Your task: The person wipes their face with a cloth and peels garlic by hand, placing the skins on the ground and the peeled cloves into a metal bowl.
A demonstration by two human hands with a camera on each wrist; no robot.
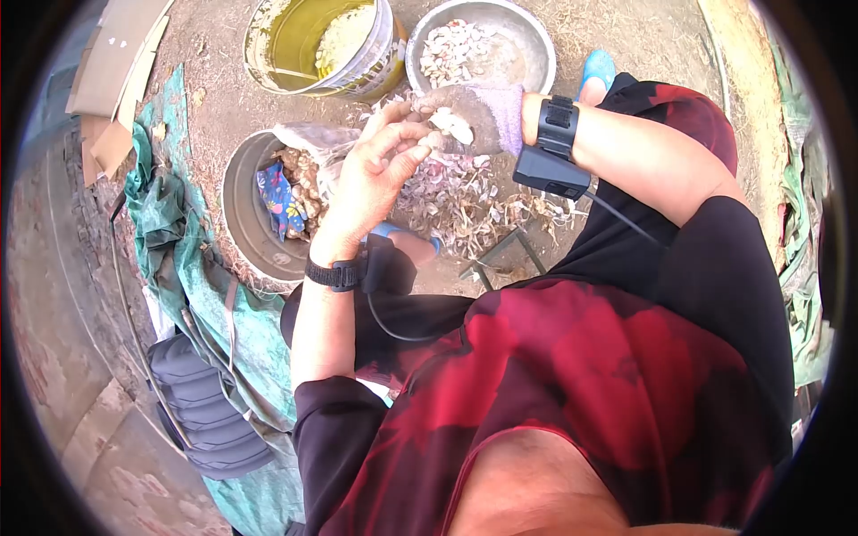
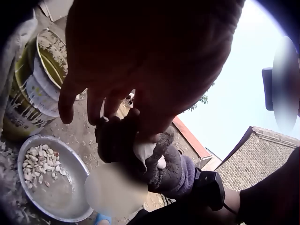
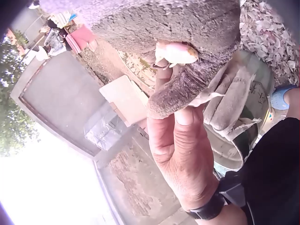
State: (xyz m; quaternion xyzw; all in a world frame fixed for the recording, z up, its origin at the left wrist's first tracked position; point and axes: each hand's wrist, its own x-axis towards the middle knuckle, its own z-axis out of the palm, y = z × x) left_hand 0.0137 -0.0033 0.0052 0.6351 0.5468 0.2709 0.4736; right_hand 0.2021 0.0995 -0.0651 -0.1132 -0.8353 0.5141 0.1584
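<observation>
My right hand (image 1: pixel 465 118), in a dirty grey glove with a lilac cuff, curls around white garlic cloves (image 3: pixel 176 53) lying in its palm. Against its gloved fingers, my bare left hand (image 1: pixel 380 165) pinches a garlic clove (image 2: pixel 144 152) between thumb and fingers. A second, smaller clove (image 2: pixel 161 162) shows against the glove. Papery skin (image 3: pixel 206 96) sticks out beside the left thumb in the right wrist view. Below both hands, a heap of loose garlic skins (image 1: pixel 456 196) covers the ground.
A metal basin (image 1: pixel 527 76) with peeled cloves stands ahead, beside a yellow bucket (image 1: pixel 393 62) holding pale pieces. To the left is a round metal tub (image 1: pixel 246 232) with garlic, a sack and a blue floral cloth (image 1: pixel 279 198). Green tarp (image 1: pixel 165 232) and cardboard (image 1: pixel 116 62) lie farther left.
</observation>
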